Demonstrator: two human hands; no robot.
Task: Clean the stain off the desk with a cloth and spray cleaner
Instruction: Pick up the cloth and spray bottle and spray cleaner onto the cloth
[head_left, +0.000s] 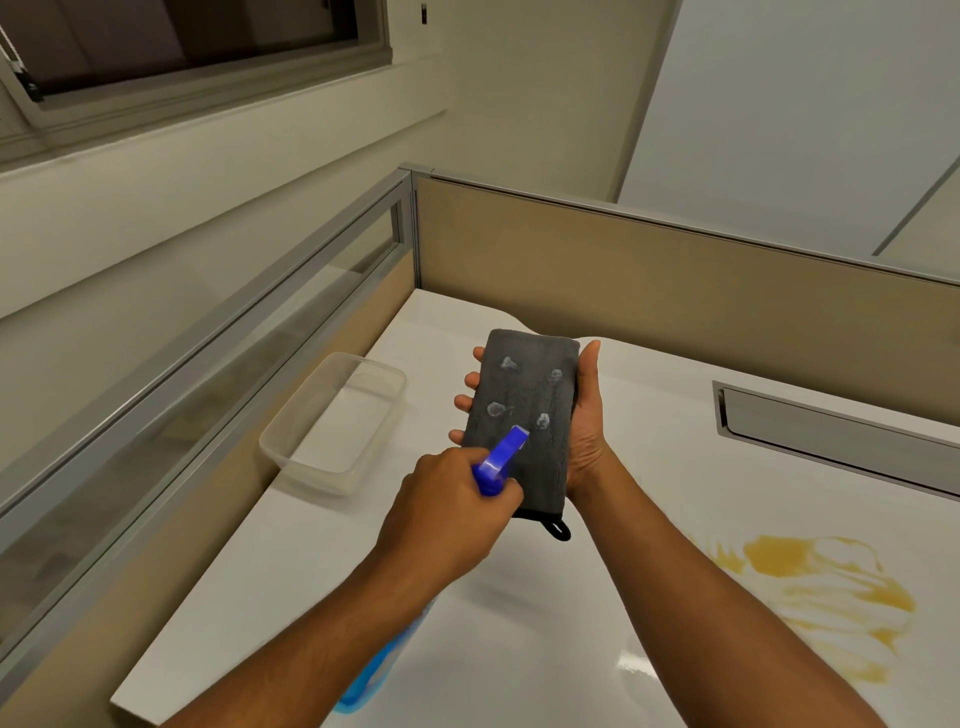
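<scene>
Left hand (447, 514) clenched around spray bottle (498, 462), nozzle at right-hand (584, 415) cloth (524, 410).

left: your left hand (447, 512) is fisted around the spray bottle (501, 460), knuckles up, forearm reaching in from bottom left | right: your right hand (584, 415) lies palm-up under the cloth (524, 410), thumb alongside, fingertips (465, 402) showing past its far edge

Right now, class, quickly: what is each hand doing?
Left hand: closed around the blue spray bottle, nozzle aimed at the cloth.
Right hand: holding the folded grey cloth upright, foam spots on it.
</scene>
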